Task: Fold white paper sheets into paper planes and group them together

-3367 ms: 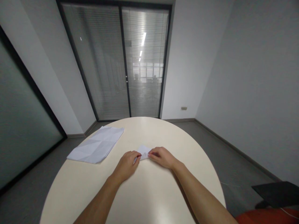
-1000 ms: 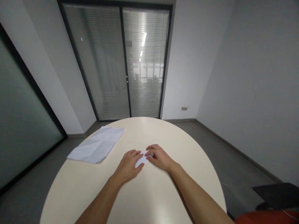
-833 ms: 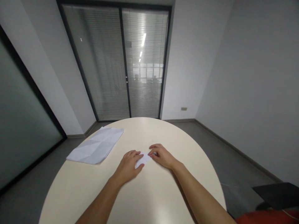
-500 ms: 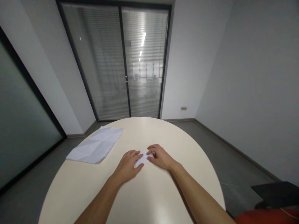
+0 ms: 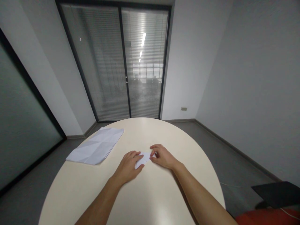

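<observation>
A small folded white paper (image 5: 145, 157) lies on the cream round table (image 5: 150, 131) between my hands. My left hand (image 5: 129, 165) rests on its left part, palm down, with the fingers and thumb spread over it. At the paper's right end is my right hand (image 5: 161, 156), its thumb and index finger bent together on the tip. Part of the paper is hidden under the fingers of both hands.
A stack of creased white paper sheets (image 5: 97, 146) lies at the table's back left edge. Beyond the table stand a glass door with blinds (image 5: 145, 93) and white walls. A black flat object (image 5: 277, 193) and something red (image 5: 267, 217) are at the lower right.
My right hand has shifted slightly to the right, uncovering more of the small paper's middle. My left hand has stayed in place.
</observation>
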